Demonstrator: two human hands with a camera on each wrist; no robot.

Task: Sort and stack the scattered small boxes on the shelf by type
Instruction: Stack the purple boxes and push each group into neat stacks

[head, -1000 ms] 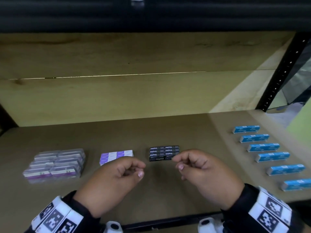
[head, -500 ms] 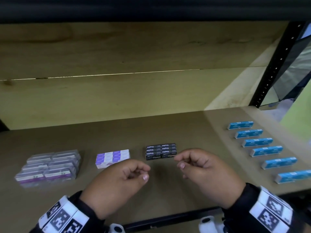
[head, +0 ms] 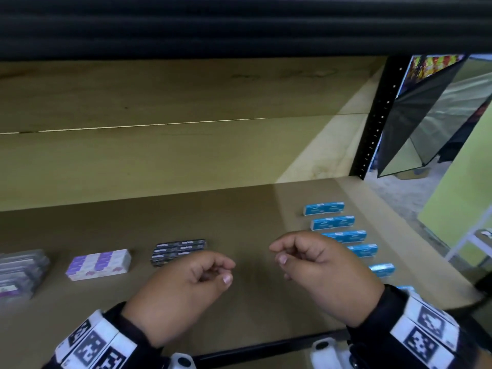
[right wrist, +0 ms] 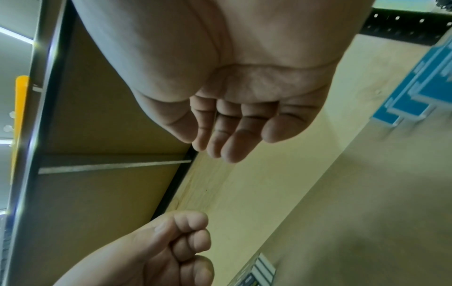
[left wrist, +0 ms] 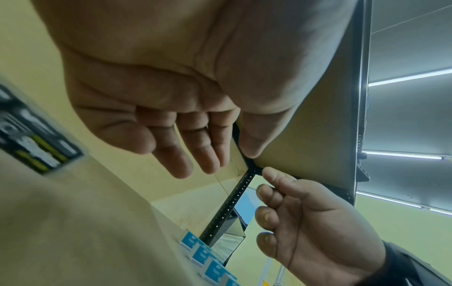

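Along the lower left of the head view the grey boxes (head: pixel 21 271), purple-and-white stack (head: pixel 99 265) and black stack (head: pixel 177 251) sit unmoved while the left hand (head: pixel 183 291) and right hand (head: pixel 327 278), loosely curled and empty, have drifted right toward the unstacked blue boxes (head: pixel 343 235), likely next.

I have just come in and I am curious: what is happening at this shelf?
A person is sorting small boxes on the shelf. The left hand and right hand hover loosely curled, holding nothing. Purple boxes and black boxes sit grouped; the blue boxes lie apart in a row, unstacked.
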